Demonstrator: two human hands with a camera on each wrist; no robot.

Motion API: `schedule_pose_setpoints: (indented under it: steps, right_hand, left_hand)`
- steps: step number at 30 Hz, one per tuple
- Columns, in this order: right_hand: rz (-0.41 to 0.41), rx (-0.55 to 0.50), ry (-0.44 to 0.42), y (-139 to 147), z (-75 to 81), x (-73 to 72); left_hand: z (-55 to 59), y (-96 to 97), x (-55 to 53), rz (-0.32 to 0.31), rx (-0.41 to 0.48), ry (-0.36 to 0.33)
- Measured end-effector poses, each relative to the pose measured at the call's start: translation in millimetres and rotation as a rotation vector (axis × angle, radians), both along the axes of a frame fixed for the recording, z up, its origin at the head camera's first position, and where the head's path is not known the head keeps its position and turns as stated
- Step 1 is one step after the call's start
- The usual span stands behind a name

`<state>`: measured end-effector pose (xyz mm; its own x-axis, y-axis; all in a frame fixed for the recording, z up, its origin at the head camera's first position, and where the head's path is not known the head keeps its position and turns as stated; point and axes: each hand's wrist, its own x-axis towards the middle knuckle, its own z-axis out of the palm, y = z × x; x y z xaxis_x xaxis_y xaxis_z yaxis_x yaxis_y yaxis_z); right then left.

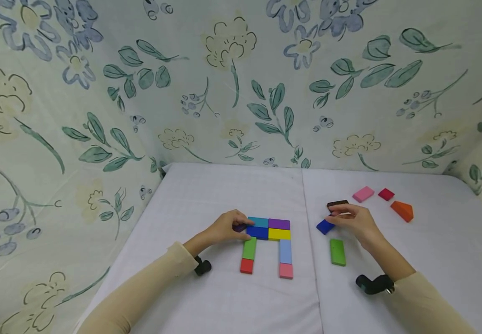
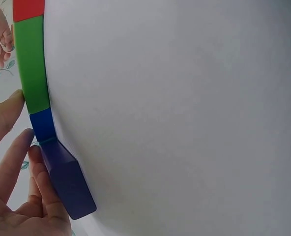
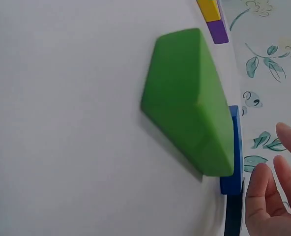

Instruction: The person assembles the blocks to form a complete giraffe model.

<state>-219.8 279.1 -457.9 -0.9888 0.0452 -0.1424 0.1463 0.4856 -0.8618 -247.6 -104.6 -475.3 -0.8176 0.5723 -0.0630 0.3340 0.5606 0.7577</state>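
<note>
My left hand (image 1: 224,226) curls its fingers round a dark purple block (image 2: 69,182) at the left end of a flat block arrangement. Its fingertips reach the neighbouring dark blue block (image 1: 257,233) and teal block (image 1: 258,222). A purple block (image 1: 279,224) and a yellow block (image 1: 279,234) adjoin these on the right. Below run a green block (image 1: 249,248) with a red block (image 1: 247,266), and a light blue block (image 1: 285,251) with a pink one (image 1: 285,271). Over a loose blue block (image 1: 325,226) and a dark brown block (image 1: 337,203), my right hand (image 1: 355,223) hovers with fingers apart, holding nothing.
A second green block (image 1: 337,253) lies nearest the right wrist. Farther back are a pink block (image 1: 363,194), a small red block (image 1: 386,194) and an orange block (image 1: 402,211). White cloth (image 1: 207,306) covers the table; floral fabric (image 1: 241,83) hangs behind.
</note>
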Motion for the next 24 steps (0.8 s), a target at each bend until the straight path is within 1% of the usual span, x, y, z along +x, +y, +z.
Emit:
schedule_pose_setpoints:
  steps: [5, 10, 13, 17, 24]
  right_hand:
    - [-0.017, 0.018, 0.000, 11, -7.7, -1.2]
    - [-0.006, 0.043, -0.021, 17, -12.8, -1.8]
    - [0.014, 0.057, -0.031, 19, -13.1, -2.4]
    - [0.060, 0.080, -0.030, 21, -12.7, -5.8]
    - [0.140, 0.096, -0.038, 25, -14.1, -12.6]
  left_hand:
    - [-0.4, -1.6, 0.1, 0.003, 0.022, 0.012]
    - [-1.2, -2.7, -0.6, 0.010, 0.039, 0.037]
    - [-1.5, -3.4, -1.4, 0.025, 0.051, 0.043]
    - [-2.7, -4.4, -3.9, 0.046, 0.070, 0.032]
    - [-7.0, -6.1, -8.4, 0.048, 0.093, -0.008]
